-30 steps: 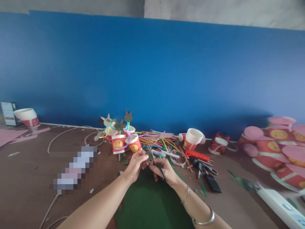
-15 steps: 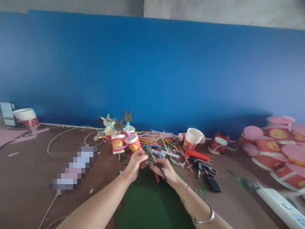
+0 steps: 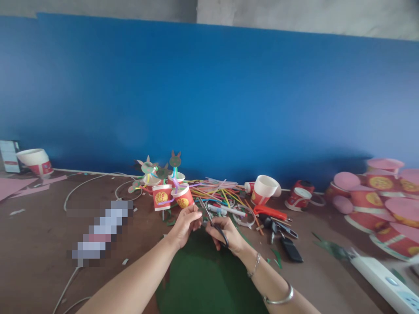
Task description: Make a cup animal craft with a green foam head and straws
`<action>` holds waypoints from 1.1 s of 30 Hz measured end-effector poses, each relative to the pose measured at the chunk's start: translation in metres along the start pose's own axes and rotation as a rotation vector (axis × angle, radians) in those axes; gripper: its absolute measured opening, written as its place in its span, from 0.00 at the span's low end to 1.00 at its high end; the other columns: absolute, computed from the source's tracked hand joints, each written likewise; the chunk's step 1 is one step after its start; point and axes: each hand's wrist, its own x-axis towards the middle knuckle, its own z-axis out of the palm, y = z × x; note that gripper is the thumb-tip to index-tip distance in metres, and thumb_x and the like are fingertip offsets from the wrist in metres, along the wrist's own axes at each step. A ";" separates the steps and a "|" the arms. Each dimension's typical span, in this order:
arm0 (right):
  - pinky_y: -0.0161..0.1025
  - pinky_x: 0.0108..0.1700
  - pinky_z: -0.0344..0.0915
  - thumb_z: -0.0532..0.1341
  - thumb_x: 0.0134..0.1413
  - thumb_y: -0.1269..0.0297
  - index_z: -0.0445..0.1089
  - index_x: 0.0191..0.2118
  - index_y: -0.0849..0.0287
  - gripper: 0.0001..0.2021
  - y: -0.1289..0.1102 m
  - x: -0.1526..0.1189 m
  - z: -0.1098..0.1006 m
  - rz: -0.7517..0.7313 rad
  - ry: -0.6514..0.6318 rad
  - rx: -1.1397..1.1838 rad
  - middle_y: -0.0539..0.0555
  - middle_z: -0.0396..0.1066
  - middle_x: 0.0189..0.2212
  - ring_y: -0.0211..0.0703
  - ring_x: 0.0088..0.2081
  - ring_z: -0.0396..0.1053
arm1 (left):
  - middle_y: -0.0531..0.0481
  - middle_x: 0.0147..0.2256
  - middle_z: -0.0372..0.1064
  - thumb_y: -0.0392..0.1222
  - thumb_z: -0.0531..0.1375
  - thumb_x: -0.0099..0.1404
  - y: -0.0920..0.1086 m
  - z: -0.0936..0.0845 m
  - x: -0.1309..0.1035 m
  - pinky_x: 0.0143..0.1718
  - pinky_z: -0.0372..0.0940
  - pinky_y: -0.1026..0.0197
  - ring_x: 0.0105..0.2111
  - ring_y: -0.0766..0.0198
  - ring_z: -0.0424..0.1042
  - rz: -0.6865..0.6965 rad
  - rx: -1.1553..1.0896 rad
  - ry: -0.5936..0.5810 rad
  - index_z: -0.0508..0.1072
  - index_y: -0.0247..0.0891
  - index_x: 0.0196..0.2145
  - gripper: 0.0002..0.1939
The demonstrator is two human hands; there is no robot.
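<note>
My right hand (image 3: 225,233) is closed round the dark handles of a pair of scissors (image 3: 207,213), whose thin blades point up and to the left. Just left of the blades, my left hand (image 3: 188,222) is pinched shut, fingertips together. Whatever sits between those fingertips is too small and blurred to name; some dark green shows beside them. Both hands are over the near end of a pile of craft bits, above a large dark green sheet (image 3: 206,274). Beyond my left hand stand red-and-white paper cups (image 3: 182,197) with animal-face cutouts (image 3: 175,161) on coloured stems.
Coloured sticks (image 3: 219,187), markers (image 3: 225,210), an orange-red tool (image 3: 270,212) and keys with a black fob (image 3: 291,249) lie ahead. Stacked cups with pink discs (image 3: 368,200) and a white power strip (image 3: 382,279) are right. A pixelated device (image 3: 103,229) with a cable lies left.
Both hands stay in almost the same place, still close together. The scissors' blades and the whole view have shifted very slightly.
</note>
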 end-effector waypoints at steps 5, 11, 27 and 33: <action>0.26 0.11 0.54 0.65 0.41 0.54 0.65 0.21 0.62 0.16 0.001 0.002 0.000 0.038 0.022 0.003 0.43 0.58 0.08 0.28 0.10 0.54 | 0.58 0.17 0.62 0.40 0.63 0.49 0.000 -0.002 0.001 0.16 0.46 0.70 0.16 0.74 0.58 0.003 -0.003 -0.034 0.57 0.38 0.22 0.14; 0.25 0.11 0.50 0.65 0.43 0.55 0.68 0.25 0.63 0.14 0.005 0.003 -0.002 0.009 0.105 0.021 0.44 0.62 0.09 0.30 0.10 0.58 | 0.56 0.18 0.63 0.41 0.63 0.51 -0.003 -0.004 0.003 0.17 0.45 0.70 0.16 0.74 0.57 0.015 0.044 -0.043 0.59 0.37 0.22 0.13; 0.26 0.14 0.50 0.64 0.44 0.57 0.65 0.28 0.61 0.13 0.008 0.006 -0.006 -0.123 0.223 0.099 0.43 0.61 0.10 0.31 0.12 0.59 | 0.58 0.16 0.58 0.45 0.63 0.52 0.003 0.012 -0.005 0.17 0.45 0.68 0.16 0.74 0.53 -0.001 0.422 -0.102 0.65 0.35 0.21 0.13; 0.28 0.16 0.55 0.64 0.44 0.57 0.66 0.27 0.61 0.12 0.007 0.005 0.000 -0.075 0.100 0.001 0.44 0.63 0.12 0.32 0.13 0.61 | 0.60 0.15 0.54 0.45 0.61 0.54 -0.002 0.007 -0.003 0.17 0.44 0.69 0.16 0.74 0.51 0.074 0.260 0.007 0.62 0.37 0.22 0.13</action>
